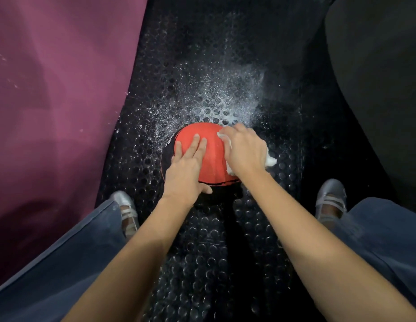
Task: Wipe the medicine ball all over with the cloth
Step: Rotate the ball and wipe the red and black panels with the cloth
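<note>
A red and black medicine ball [212, 156] rests on a black studded floor mat, between my feet. My left hand [187, 169] lies flat on the ball's left side, fingers spread over the red panel and thumb near the lower black band. My right hand [244, 151] presses a white cloth [271, 160] against the ball's upper right side. Most of the cloth is hidden under that hand; bits of it stick out at the fingertips and by the wrist.
The black studded mat [202, 252] carries a spray of white specks [216, 98] beyond the ball. A maroon padded surface [55, 89] rises on the left, a dark padded shape [379, 66] on the right. My silver shoes [126, 210] [330, 198] flank the ball.
</note>
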Demonstrator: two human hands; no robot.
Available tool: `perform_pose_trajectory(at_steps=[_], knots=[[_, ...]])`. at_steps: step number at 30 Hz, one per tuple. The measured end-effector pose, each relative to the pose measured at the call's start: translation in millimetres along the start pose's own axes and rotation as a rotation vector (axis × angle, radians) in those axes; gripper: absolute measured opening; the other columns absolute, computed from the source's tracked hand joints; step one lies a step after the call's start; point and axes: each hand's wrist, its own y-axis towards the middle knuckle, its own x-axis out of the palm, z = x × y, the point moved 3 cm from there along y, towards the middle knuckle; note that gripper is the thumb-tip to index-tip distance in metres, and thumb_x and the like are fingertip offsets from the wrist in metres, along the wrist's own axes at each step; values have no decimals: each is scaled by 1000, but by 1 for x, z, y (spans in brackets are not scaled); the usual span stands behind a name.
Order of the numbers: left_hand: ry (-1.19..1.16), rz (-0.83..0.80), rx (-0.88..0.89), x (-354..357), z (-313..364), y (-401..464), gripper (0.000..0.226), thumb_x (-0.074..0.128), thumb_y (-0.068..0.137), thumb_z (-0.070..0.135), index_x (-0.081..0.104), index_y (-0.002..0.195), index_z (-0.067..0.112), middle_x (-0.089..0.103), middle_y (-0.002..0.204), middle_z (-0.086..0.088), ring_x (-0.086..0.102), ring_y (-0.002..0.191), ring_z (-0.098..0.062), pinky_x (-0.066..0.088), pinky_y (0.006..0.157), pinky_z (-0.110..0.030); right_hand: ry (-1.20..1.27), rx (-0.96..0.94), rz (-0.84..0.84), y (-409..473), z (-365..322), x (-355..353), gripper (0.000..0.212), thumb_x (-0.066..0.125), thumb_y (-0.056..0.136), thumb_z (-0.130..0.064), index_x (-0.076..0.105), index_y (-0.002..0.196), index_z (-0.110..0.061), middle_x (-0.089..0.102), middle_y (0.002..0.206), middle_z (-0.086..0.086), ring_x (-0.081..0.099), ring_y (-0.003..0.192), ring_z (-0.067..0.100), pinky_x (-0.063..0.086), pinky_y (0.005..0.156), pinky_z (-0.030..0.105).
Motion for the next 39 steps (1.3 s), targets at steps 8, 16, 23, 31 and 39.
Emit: perform_pose_trajectory(at_steps=[8, 16, 23, 31, 39], knots=[[-17, -54, -71, -6, -1, 10, 125, 82, 69, 43, -6, 155, 24, -9, 163, 2, -2, 148, -40, 21, 117, -44, 71, 28, -14, -11, -4, -1, 28, 43, 99, -28, 62, 120, -24, 58, 122, 2, 55, 106, 25, 43, 68, 33], [-28, -34, -62, 2, -3, -1, 123, 83, 69, 38, -5, 155, 27, -9, 162, 9, -5, 149, -35, 25, 115, -42, 82, 27, 9, -15, 3, 1, 26, 44, 99, -32, 66, 112, -27, 63, 113, 3, 60, 94, 24, 39, 59, 30], [-31, -26, -63, 2, -4, -3, 123, 83, 69, 38, -4, 155, 26, -9, 162, 9, -5, 149, -35, 25, 115, -41, 101, -137, 26, -40, -5, -1, 18, 59, 91, -19, 71, 103, -24, 67, 104, 6, 62, 87, 28, 48, 52, 32], [-45, -29, -69, 4, -3, -3, 124, 83, 69, 36, -4, 155, 25, -10, 162, 9, -7, 148, -35, 22, 116, -40, 77, -157, 53, -45, -17, -2, 21, 50, 92, -17, 71, 94, -21, 65, 90, 4, 62, 85, 27, 45, 47, 30], [-41, -21, -50, 6, 0, 0, 123, 83, 69, 35, -5, 155, 23, -10, 162, 9, -7, 148, -37, 22, 116, -39, -3, -115, 0, -16, -16, -6, 22, 48, 96, -22, 68, 105, -23, 63, 101, 3, 58, 94, 26, 41, 57, 32]])
